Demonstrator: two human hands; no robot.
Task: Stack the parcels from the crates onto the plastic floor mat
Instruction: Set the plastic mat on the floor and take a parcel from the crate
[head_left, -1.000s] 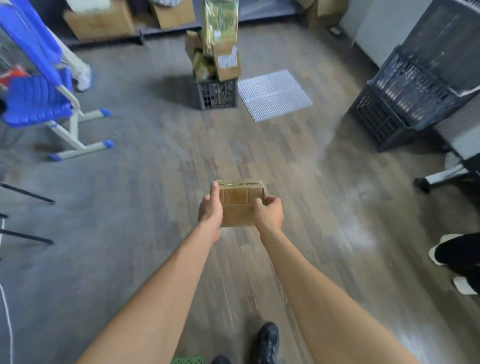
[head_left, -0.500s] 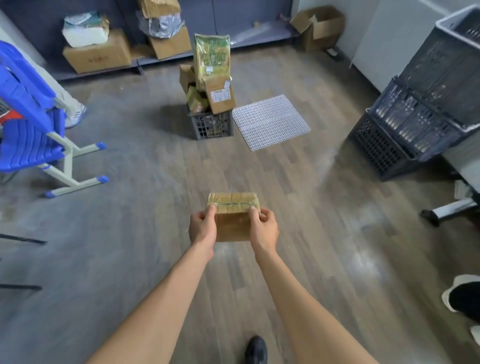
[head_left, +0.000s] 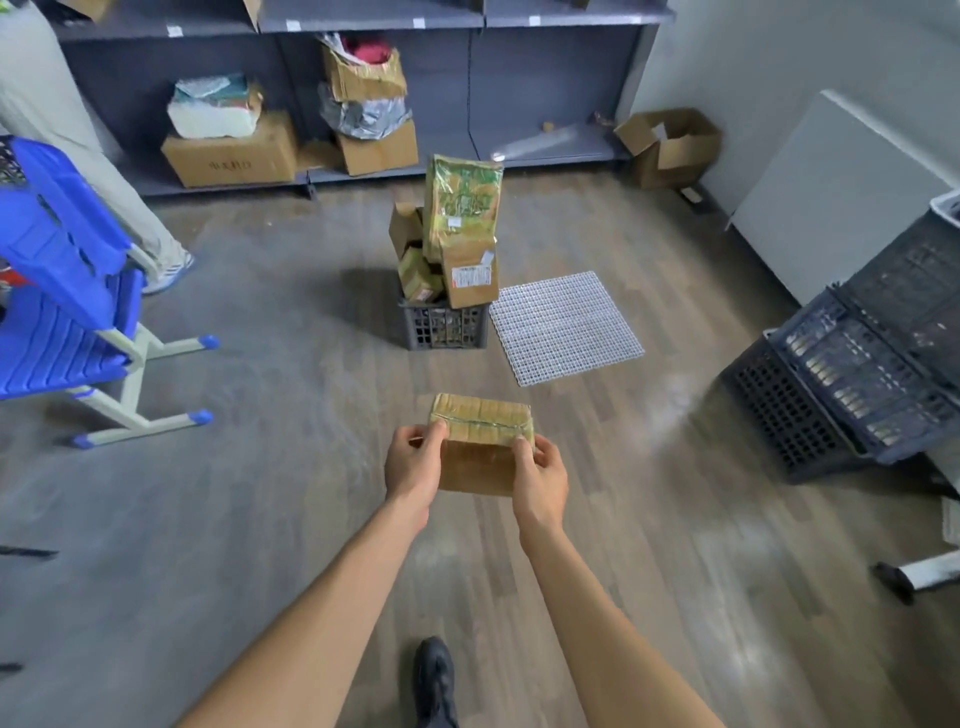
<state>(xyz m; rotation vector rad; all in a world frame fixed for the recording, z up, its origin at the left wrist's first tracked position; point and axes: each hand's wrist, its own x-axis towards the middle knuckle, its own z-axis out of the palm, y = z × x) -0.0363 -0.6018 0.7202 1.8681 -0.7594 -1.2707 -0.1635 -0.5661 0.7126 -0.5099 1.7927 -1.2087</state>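
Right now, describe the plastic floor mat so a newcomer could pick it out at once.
Find the grey shelving on the far wall; before it a dark crate stuffed with parcels stands on the wooden floor. The mat lies flat right of that crate: the only white, grid-patterned square.

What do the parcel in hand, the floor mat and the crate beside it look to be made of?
The parcel looks like matte brown cardboard, its top wrapped in glossy clear tape, judging by the sheen. The mat seems white plastic: an open moulded grid. The crate seems dark grey plastic, with lattice walls.
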